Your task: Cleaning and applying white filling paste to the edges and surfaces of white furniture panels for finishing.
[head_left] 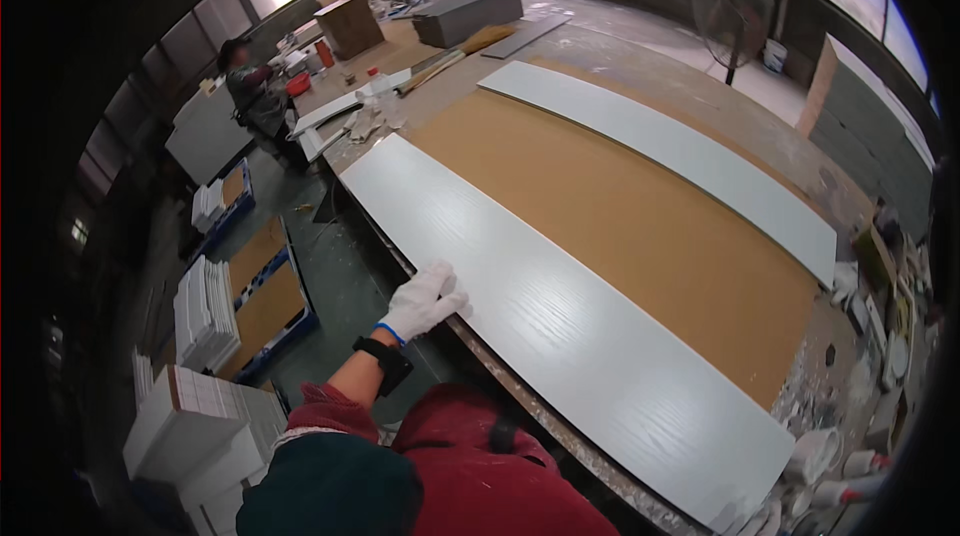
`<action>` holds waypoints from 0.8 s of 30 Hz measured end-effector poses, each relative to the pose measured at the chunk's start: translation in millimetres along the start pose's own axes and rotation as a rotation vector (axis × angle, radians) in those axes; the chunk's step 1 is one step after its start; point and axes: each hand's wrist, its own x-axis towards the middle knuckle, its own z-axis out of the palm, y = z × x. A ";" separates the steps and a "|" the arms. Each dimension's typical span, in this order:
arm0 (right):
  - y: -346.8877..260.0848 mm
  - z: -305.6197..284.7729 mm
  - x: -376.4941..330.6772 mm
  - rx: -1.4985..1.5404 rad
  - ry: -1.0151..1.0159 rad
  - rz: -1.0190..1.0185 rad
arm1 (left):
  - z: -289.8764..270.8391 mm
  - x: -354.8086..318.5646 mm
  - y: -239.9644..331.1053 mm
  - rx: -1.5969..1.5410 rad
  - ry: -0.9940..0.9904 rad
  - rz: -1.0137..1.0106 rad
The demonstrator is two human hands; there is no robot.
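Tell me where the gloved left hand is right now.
In the head view the left hand, in a white glove, rests flat on the near edge of the long white panel, left of centre, at the workbench's edge beside the brown board.

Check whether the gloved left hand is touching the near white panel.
Touching. The head view shows the left hand in a white glove lying flat on the near edge of the long white panel, fingers spread over its surface.

The glove on the left hand (424, 300) was white with a blue cuff band. The near panel (560, 321) at centre frame was pale white with faint wood-grain streaks; the fibreboard sheet (620, 226) beside it was tan-brown, and the sleeve (325, 411) at lower left was red.
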 end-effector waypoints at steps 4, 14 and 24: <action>-52.7 29.3 19.9 -0.035 -0.214 -0.097 | -29.5 15.5 -109.4 -0.155 0.264 -0.118; -280.4 161.5 27.8 -0.148 -0.558 -0.007 | -147.2 230.7 -364.2 0.141 0.380 0.020; -464.3 240.6 32.6 -0.127 -0.696 -0.064 | -143.9 347.7 -418.5 0.320 -0.071 -0.208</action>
